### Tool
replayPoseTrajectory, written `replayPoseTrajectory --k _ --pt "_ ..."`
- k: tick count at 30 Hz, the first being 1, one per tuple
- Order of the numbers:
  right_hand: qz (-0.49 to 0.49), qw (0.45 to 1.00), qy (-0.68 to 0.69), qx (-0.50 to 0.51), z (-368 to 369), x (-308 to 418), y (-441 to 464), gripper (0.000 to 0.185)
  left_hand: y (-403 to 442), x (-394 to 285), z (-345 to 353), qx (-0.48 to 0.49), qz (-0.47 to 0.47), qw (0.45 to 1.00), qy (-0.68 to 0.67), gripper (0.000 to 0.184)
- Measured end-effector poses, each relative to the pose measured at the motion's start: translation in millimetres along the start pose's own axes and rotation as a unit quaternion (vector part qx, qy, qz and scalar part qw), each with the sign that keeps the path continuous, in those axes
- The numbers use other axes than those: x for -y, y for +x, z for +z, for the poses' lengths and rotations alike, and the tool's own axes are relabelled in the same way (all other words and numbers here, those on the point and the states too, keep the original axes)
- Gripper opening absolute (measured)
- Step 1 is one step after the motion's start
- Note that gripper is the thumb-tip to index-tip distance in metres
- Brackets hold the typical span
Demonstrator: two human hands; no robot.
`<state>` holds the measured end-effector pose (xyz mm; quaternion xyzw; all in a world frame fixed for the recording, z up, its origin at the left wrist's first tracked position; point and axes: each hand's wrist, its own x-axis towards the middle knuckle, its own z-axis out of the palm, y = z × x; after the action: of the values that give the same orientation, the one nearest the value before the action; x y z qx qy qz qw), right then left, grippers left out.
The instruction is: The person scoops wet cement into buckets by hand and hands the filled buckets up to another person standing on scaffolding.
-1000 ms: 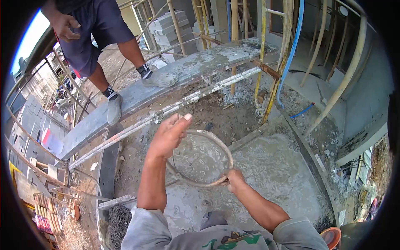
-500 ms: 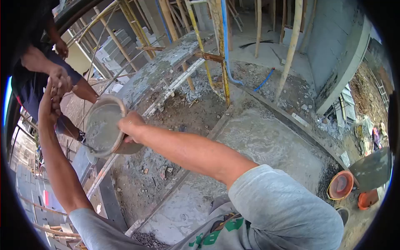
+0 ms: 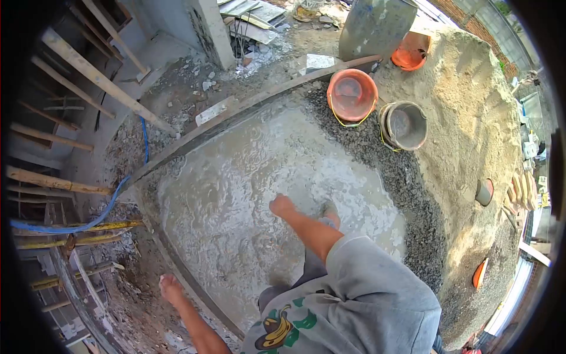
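Observation:
Wet cement mix (image 3: 230, 183) fills a low-walled bay, and my feet stand in it. My right hand (image 3: 283, 206) hangs over the mix with its fingers curled in; nothing shows in it. Out to the left, past the low concrete edge (image 3: 188, 283), is my left hand (image 3: 171, 288). Its fingers look loosely closed, and I see nothing in them. At the far side of the mix, an orange bucket (image 3: 352, 97) and a grey bucket (image 3: 405, 125) stand on dark gravel, apart from both hands.
A large sand pile (image 3: 466, 112) rises on the right beside gravel (image 3: 418, 218). Another orange bucket (image 3: 411, 53) lies near a grey drum (image 3: 377, 29). Wooden props (image 3: 94, 71) and a blue hose (image 3: 88, 224) are on the left.
My right hand has let go of the bucket it held by the rim, and that bucket and the other person are out of view. My view has swung right; both arms have come down.

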<state>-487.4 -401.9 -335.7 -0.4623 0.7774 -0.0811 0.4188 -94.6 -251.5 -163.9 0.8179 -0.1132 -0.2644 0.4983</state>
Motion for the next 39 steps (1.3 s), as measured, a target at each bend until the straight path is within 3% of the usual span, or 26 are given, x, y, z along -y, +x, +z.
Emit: replayPoseTrajectory --k 1,2,3,4,5,6,8,10,11,12,15,18,19,20,21,23,24,26,28,30,33,34,36,38,39 --pt "0.043 0.997 -0.052 0.028 -57 -55 58 0.037 -1 56 74 0.153 0.123 0.972 0.13 0.022" --pt "0.067 0.994 -0.065 -0.05 -103 -109 108 0.038 -55 56 160 0.278 0.183 0.923 0.196 0.021" --pt "0.093 0.991 -0.076 -0.063 -179 -120 124 0.039 -104 53 241 0.381 0.138 0.895 0.186 0.024" --pt "0.117 0.982 -0.119 -0.09 -230 -145 161 0.039 -146 42 310 0.412 0.142 0.847 0.303 0.026" --pt "0.113 0.973 -0.143 -0.141 -274 -162 193 0.039 -159 81 379 0.467 0.079 0.858 0.198 0.03" --pt "0.081 0.965 -0.142 -0.207 -315 -166 219 0.039 -187 80 447 0.483 0.032 0.856 0.18 0.033" --pt "-0.055 0.927 -0.159 -0.336 -378 -169 289 0.039 -208 141 589 0.511 -0.011 0.845 0.16 0.043" --pt "-0.164 0.87 -0.231 -0.404 -424 -167 366 0.05 -235 171 713 0.478 -0.083 0.862 0.146 0.05" --pt "-0.198 0.846 -0.263 -0.42 -440 -156 390 0.053 -247 165 759 0.509 -0.101 0.842 0.15 0.062" --pt "-0.232 0.82 -0.294 -0.433 -452 -146 411 0.055 -265 165 794 0.505 -0.111 0.848 0.112 0.061" --pt "-0.214 0.87 -0.308 -0.319 -469 -154 472 0.046 -311 196 865 0.504 -0.15 0.847 0.086 0.049" --pt "-0.182 0.857 -0.352 -0.33 -472 -154 472 0.032 -327 223 875 0.535 -0.304 0.787 0.057 0.036" --pt "-0.21 0.84 -0.378 -0.327 -470 -151 461 0.02 -332 227 865 0.525 -0.331 0.784 -0.006 0.033" --pt "-0.241 0.831 -0.42 -0.274 -475 -159 458 0.017 -331 229 845 0.504 -0.35 0.786 -0.074 0.03" --pt "-0.159 0.854 -0.447 -0.213 -476 -142 439 0.019 -327 208 813 0.514 -0.366 0.768 -0.113 0.031" --pt "-0.163 0.882 -0.415 -0.154 -480 -134 411 0.012 -305 128 752 0.54 -0.375 0.728 -0.192 0.034" --pt "-0.164 0.888 -0.41 -0.13 -478 -129 392 0.019 -294 93 723 0.555 -0.38 0.704 -0.229 0.038" --pt "-0.23 0.916 -0.3 -0.133 -458 -100 340 0.045 -258 37 665 0.552 -0.334 0.724 -0.246 0.04" --pt "-0.108 0.983 -0.129 0.073 -446 -128 343 0.04 -221 17 609 0.55 -0.262 0.759 -0.227 0.041" --pt "-0.021 0.989 -0.048 0.141 -386 -79 312 0.032 -181 20 558 0.528 -0.168 0.815 -0.173 0.041" --pt "-0.17 0.974 -0.008 0.151 -237 -22 282 0.031 -92 55 472 0.416 -0.145 0.877 -0.191 0.04" --pt "-0.196 0.967 -0.103 0.123 -181 -17 295 0.034 -58 66 441 0.388 -0.159 0.883 -0.209 0.04" --pt "-0.271 0.957 0.028 0.102 -69 53 262 0.051 2 97 392 0.313 -0.05 0.914 -0.253 0.042" --pt "-0.475 0.88 0.005 -0.016 43 103 241 0.049 52 124 348 0.218 -0.064 0.917 -0.329 0.042" --pt "-0.428 0.903 -0.037 0.0 87 141 213 0.052 75 142 327 0.172 -0.074 0.912 -0.365 0.045"
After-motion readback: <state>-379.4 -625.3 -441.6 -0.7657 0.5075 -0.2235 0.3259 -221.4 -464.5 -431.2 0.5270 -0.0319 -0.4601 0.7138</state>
